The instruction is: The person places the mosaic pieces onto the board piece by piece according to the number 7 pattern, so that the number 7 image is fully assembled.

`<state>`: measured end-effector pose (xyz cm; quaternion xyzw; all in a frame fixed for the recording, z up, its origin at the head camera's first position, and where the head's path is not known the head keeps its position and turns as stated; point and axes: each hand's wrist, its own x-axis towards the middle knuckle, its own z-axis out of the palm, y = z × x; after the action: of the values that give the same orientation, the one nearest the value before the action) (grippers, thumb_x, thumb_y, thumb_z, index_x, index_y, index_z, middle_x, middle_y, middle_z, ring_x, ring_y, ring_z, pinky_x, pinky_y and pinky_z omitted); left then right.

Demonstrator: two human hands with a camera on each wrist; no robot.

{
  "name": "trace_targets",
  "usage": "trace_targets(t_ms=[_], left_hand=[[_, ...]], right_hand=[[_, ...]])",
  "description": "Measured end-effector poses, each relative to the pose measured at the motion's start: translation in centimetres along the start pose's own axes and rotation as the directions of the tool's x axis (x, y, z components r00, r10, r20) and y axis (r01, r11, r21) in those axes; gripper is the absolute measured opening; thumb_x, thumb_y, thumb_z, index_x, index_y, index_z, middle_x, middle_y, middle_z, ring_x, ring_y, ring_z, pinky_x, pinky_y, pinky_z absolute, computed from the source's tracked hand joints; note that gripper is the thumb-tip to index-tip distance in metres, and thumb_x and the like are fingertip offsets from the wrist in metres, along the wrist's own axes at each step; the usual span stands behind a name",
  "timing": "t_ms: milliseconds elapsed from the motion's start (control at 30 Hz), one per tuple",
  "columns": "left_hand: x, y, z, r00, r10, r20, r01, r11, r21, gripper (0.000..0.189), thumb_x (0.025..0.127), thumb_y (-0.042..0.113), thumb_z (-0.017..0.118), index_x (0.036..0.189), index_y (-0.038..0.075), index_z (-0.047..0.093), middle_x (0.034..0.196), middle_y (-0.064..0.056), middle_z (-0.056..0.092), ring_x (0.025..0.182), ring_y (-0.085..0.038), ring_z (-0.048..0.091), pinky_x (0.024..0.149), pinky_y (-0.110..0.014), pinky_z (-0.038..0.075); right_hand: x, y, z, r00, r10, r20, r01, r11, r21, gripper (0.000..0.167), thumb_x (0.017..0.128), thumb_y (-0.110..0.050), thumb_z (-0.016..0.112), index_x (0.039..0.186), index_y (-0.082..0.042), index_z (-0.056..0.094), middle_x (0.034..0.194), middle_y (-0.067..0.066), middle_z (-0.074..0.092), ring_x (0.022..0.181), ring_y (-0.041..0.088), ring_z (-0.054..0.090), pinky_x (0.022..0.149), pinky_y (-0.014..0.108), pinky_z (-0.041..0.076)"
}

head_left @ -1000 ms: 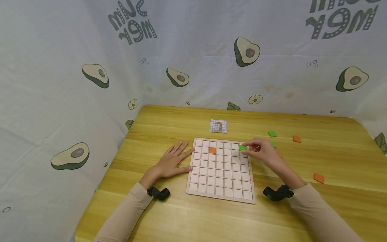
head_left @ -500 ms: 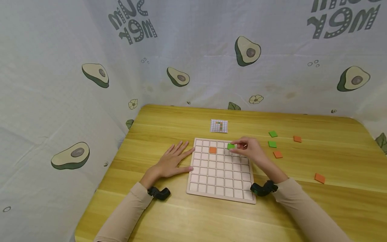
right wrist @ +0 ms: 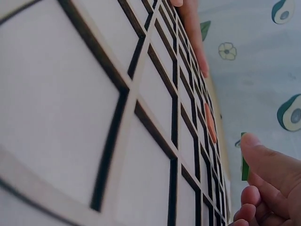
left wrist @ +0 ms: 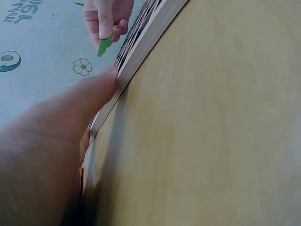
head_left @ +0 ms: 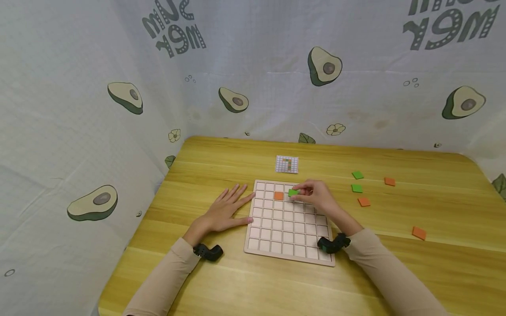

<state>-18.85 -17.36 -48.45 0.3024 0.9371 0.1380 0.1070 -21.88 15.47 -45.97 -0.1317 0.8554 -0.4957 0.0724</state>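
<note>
A wooden grid board [head_left: 288, 228] lies flat on the table, an orange tile [head_left: 278, 195] seated in one cell of its second row. Just right of that tile, my right hand [head_left: 317, 196] pinches a green tile [head_left: 292, 192] between thumb and fingers. The right wrist view shows this green tile [right wrist: 245, 160] held slightly above the grid. My left hand [head_left: 222, 210] lies with spread, straight fingers at the board's left edge, thumb and a fingertip touching it. In the left wrist view the thumb [left wrist: 89, 94] rests against the board's side.
Behind the board lies a small printed pattern card [head_left: 287, 164]. To the right are loose tiles: two green [head_left: 357, 188] and several orange [head_left: 419, 233]. A hanging cloth [head_left: 272, 87] with avocado prints borders the table's [head_left: 221, 162] far and left sides.
My right hand has carried the green tile leftward over the board, from the right-hand columns to beside the orange tile. The left hand has stayed in place.
</note>
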Motion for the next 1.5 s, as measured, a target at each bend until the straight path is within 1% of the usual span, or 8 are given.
trace_targets(t_ms=[200,333,600,933,1133,1300,1500], left_hand=[[0.0,0.1,-0.1,1.0,0.005,-0.011,-0.005,1.0,-0.011,0.079,0.097,0.068,0.042,0.161,0.034,0.012,0.167,-0.003,-0.002,0.152,-0.023,-0.007,0.12,-0.044,-0.006],[0.0,0.1,-0.1,1.0,0.002,-0.005,-0.002,1.0,-0.008,0.079,0.097,0.069,0.041,0.161,0.035,0.011,0.167,-0.003,-0.003,0.152,-0.023,-0.008,0.12,-0.043,-0.007],[-0.1,0.0,0.0,1.0,0.009,-0.011,-0.009,1.0,-0.001,0.079,0.096,0.069,0.041,0.161,0.034,0.012,0.167,-0.003,-0.002,0.152,-0.024,-0.007,0.12,-0.044,-0.006],[0.0,-0.1,0.1,1.0,0.016,-0.016,-0.016,1.0,0.003,0.079,0.096,0.07,0.04,0.161,0.034,0.012,0.167,-0.004,-0.002,0.152,-0.024,-0.006,0.12,-0.044,-0.005],[0.1,-0.1,0.1,1.0,0.014,-0.016,-0.014,1.0,0.003,0.079,0.096,0.071,0.039,0.161,0.034,0.012,0.167,-0.003,-0.002,0.152,-0.024,-0.006,0.12,-0.044,-0.005],[0.1,-0.1,0.1,1.0,0.013,-0.015,-0.013,1.0,0.011,0.08,0.096,0.071,0.039,0.161,0.034,0.01,0.167,-0.003,-0.003,0.152,-0.023,-0.007,0.12,-0.044,-0.006],[-0.1,0.0,0.1,0.999,0.021,-0.026,-0.022,1.0,-0.012,0.08,0.097,0.068,0.042,0.161,0.033,0.013,0.167,-0.004,-0.001,0.152,-0.024,-0.007,0.12,-0.045,-0.005]], right_hand=[[0.3,0.0,0.6,1.0,0.017,0.01,-0.017,1.0,0.006,0.025,0.083,-0.006,0.081,0.104,0.006,0.074,0.079,0.006,0.055,0.071,0.018,0.046,0.058,0.02,0.038],[0.4,0.0,0.9,0.999,0.03,0.015,-0.03,0.999,0.012,0.023,0.083,-0.005,0.081,0.102,0.006,0.074,0.079,0.007,0.055,0.071,0.019,0.046,0.058,0.021,0.038],[0.5,0.1,1.2,0.999,0.039,0.024,-0.038,0.999,-0.013,0.02,0.084,-0.005,0.08,0.101,0.005,0.075,0.077,0.007,0.053,0.07,0.02,0.044,0.057,0.023,0.035],[0.5,-0.2,1.4,0.998,0.061,0.023,-0.06,0.998,-0.027,0.021,0.084,-0.006,0.08,0.102,0.004,0.074,0.077,0.006,0.053,0.069,0.02,0.043,0.058,0.024,0.034],[0.5,-0.3,1.4,0.998,0.053,0.019,-0.052,0.998,-0.047,0.021,0.084,-0.006,0.081,0.101,0.004,0.075,0.076,0.006,0.053,0.069,0.02,0.043,0.058,0.025,0.034],[0.5,-0.2,1.4,0.999,0.041,0.025,-0.04,0.998,-0.038,0.021,0.084,-0.004,0.081,0.101,0.004,0.075,0.077,0.006,0.054,0.068,0.02,0.043,0.057,0.025,0.034],[0.5,-0.3,1.4,0.998,0.051,0.038,-0.05,0.999,-0.009,0.023,0.083,-0.002,0.081,0.103,0.005,0.075,0.077,0.007,0.058,0.065,0.019,0.042,0.055,0.024,0.033]])
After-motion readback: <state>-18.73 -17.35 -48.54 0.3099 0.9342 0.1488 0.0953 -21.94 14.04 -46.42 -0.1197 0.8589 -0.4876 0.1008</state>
